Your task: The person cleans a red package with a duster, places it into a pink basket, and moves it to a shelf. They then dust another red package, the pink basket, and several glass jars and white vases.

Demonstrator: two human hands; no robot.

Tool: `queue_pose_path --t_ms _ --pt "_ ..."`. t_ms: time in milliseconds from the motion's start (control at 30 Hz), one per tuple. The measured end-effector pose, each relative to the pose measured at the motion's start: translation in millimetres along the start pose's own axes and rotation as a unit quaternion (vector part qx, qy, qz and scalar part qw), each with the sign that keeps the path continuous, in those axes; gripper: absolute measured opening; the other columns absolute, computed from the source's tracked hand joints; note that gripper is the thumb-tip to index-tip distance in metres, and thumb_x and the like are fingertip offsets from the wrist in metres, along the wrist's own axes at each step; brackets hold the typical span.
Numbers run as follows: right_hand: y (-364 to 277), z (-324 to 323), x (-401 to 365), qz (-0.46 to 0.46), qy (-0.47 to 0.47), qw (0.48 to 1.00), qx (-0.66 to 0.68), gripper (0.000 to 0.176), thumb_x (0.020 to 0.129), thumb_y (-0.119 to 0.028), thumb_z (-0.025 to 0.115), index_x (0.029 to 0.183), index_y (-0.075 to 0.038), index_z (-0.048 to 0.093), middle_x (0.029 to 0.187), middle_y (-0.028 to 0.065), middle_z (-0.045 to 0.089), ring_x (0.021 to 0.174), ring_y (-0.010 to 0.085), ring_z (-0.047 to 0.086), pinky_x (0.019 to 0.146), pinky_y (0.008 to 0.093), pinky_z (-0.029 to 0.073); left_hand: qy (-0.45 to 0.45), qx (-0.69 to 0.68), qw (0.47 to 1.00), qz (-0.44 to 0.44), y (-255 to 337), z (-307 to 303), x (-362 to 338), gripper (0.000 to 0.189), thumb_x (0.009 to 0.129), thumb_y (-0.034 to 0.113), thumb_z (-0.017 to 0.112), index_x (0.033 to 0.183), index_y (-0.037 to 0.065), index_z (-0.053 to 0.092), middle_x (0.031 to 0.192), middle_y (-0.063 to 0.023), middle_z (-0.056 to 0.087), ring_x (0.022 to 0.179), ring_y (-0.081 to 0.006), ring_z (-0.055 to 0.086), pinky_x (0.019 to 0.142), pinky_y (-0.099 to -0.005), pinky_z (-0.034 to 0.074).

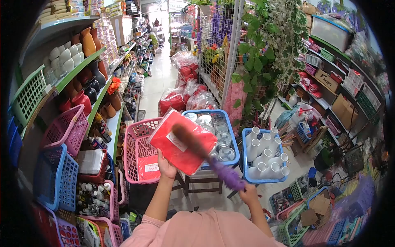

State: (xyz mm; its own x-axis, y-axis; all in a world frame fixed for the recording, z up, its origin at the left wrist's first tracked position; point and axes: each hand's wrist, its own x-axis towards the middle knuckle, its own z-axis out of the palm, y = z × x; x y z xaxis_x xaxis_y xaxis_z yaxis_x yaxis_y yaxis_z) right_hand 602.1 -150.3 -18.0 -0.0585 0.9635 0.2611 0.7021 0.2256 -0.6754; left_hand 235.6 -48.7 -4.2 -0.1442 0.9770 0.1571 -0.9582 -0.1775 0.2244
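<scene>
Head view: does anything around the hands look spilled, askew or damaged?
Nothing spilled or damaged stands out. The red packet is tilted, but the left hand holds it; the duster in the right hand is blurred, its condition unclear.

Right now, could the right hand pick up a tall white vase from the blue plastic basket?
Probably not: the right hand grips a long purple-and-brown duster, though the white vases look close and uncovered.

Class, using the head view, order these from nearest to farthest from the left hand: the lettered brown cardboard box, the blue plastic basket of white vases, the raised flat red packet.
1. Red packet: gripped in the left hand.
2. Blue basket: off to the hand's right.
3. Cardboard box: farther right, well beyond the basket.
</scene>
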Motion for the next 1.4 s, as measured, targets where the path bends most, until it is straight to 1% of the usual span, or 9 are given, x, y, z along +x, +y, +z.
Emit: queue_pose_path --t_ms 133,200,667,800,1000,1067,1200,1233,1400 --pt "-25 -10 9 -0.090 -0.008 0.996 0.003 0.025 0.077 -0.023 0.064 0.098 -0.009 0.067 0.076 0.0175 0.064 0.070 0.0366 0.062 0.063 0.0433 0.049 -0.284 -0.070 0.956 -0.034 -3 -72 8 0.052 0.098 0.044 0.039 0.135 0.008 0.041 0.137 -0.0098 0.048 0.125 -0.0275 0.046 0.108 -0.0467 0.033" --pt "-14 -4 17 -0.017 -0.019 0.999 -0.020 0.023 0.077 -0.023 0.064 0.094 -0.008 0.067 0.076 0.0177 0.064 0.070 0.0372 0.062 0.062 0.0439 0.049 -0.007 0.004 0.999 -0.045 -5 36 -11 0.053 0.098 0.045 0.039 0.136 0.008 0.041 0.136 -0.0099 0.049 0.125 -0.0276 0.046 0.107 -0.0468 0.034" --pt "-61 -5 44 0.012 0.058 0.998 0.003 0.028 0.080 -0.026 0.063 0.102 -0.010 0.065 0.074 0.0186 0.063 0.069 0.0397 0.061 0.060 0.0450 0.046 0.007 0.142 0.972 -0.189 -18 24 -31 0.061 0.095 0.053 0.038 0.136 0.008 0.039 0.136 -0.0122 0.048 0.123 -0.0278 0.048 0.105 -0.0467 0.038" --pt "-63 -5 38 -0.058 -0.039 0.997 -0.029 0.029 0.082 -0.026 0.062 0.104 -0.007 0.065 0.077 0.0251 0.061 0.072 0.0424 0.060 0.061 0.0443 0.047 -0.008 0.144 0.970 -0.197 -16 21 -32 0.061 0.096 0.053 0.037 0.137 0.007 0.038 0.136 -0.0125 0.048 0.124 -0.0285 0.048 0.105 -0.0462 0.038" --pt "5 31 54 0.055 0.183 0.973 0.128 0.033 0.087 -0.034 0.063 0.098 -0.003 0.062 0.067 0.0105 0.063 0.049 0.0235 0.056 0.050 0.0377 0.045 0.014 0.127 0.975 -0.180 -14 36 -44 0.063 0.095 0.053 0.038 0.138 0.006 0.036 0.137 -0.0131 0.047 0.124 -0.0290 0.048 0.105 -0.0473 0.038" --pt "-29 6 48 0.297 0.021 0.891 0.344 0.033 0.090 -0.038 0.061 0.089 -0.005 0.058 0.063 -0.0002 0.055 0.042 0.0093 0.042 0.038 0.0279 0.034 0.027 0.108 0.977 -0.183 -16 38 -47 0.064 0.095 0.054 0.039 0.138 0.007 0.036 0.137 -0.0135 0.047 0.123 -0.0299 0.048 0.105 -0.0486 0.037" --pt "-46 10 41 0.264 -0.047 0.791 0.549 0.030 0.088 -0.035 0.064 0.092 -0.007 0.057 0.073 0.0025 0.058 0.039 0.0041 0.035 0.036 0.0221 0.024 0.018 0.064 0.976 -0.207 -23 31 -46 0.062 0.095 0.052 0.040 0.137 0.007 0.038 0.134 -0.0137 0.050 0.121 -0.0315 0.050 0.104 -0.0496 0.038" --pt "-45 9 41 0.246 -0.114 0.779 0.565 0.029 0.088 -0.033 0.065 0.095 -0.006 0.056 0.082 0.0016 0.060 0.046 0.0058 0.044 0.041 0.0235 0.034 0.037 0.080 0.970 -0.227 -25 29 -45 0.060 0.095 0.051 0.041 0.136 0.007 0.040 0.132 -0.0134 0.052 0.119 -0.0308 0.052 0.103 -0.0490 0.039" --pt "-83 15 40 0.239 -0.080 0.848 0.467 0.028 0.082 -0.016 0.071 0.103 -0.003 0.058 0.090 0.0016 0.062 0.075 0.0114 0.059 0.068 0.0259 0.048 0.103 0.191 0.944 -0.250 -32 26 -49 0.057 0.095 0.050 0.042 0.132 0.007 0.045 0.128 -0.0125 0.056 0.113 -0.0294 0.057 0.100 -0.0482 0.042"
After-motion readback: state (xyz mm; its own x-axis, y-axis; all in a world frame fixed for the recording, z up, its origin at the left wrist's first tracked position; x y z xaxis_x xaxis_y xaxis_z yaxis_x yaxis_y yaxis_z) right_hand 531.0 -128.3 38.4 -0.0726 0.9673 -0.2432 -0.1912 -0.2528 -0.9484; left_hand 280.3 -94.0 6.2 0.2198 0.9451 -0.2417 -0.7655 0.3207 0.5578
